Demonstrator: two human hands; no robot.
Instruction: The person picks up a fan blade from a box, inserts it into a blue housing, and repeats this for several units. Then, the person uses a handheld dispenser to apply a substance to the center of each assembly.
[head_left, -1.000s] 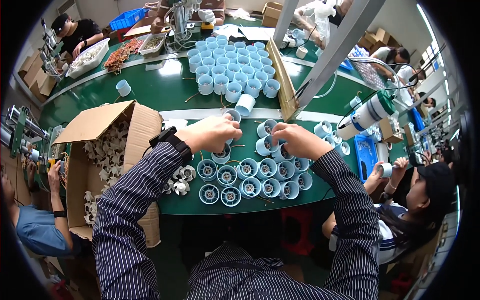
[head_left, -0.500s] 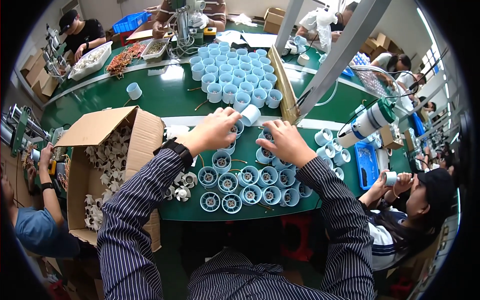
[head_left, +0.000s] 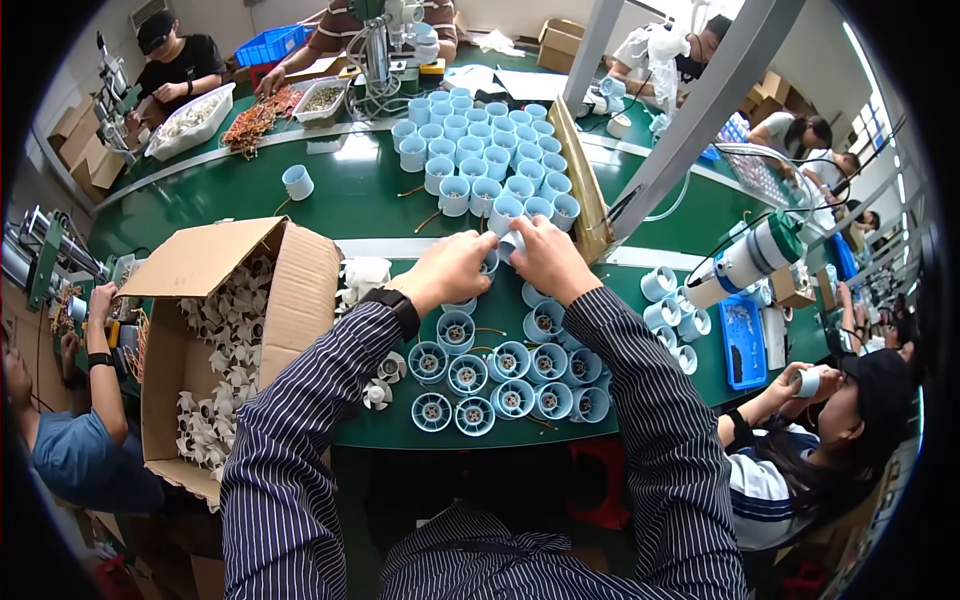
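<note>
Both my hands meet over the green table [head_left: 350, 200] near its middle seam. My left hand [head_left: 452, 268], with a black watch on the wrist, and my right hand [head_left: 545, 258] together grip a pale blue round housing [head_left: 505, 245] held between the fingertips. Below my wrists lies a cluster of several blue round housings [head_left: 500, 375], open side up with a motor hub in each. Beyond my hands stands a larger group of blue housings [head_left: 490, 150] on the far belt.
An open cardboard box [head_left: 215, 340] of white fan impellers sits at my left; loose impellers [head_left: 380, 380] lie beside it. A wooden board [head_left: 580, 180] leans right of the far housings. A grey post [head_left: 700, 110] and a hanging power screwdriver [head_left: 745, 260] are at right. Other people work around the table.
Both hands have moved away from me, from over the near cluster up to the seam, and come together on one housing.
</note>
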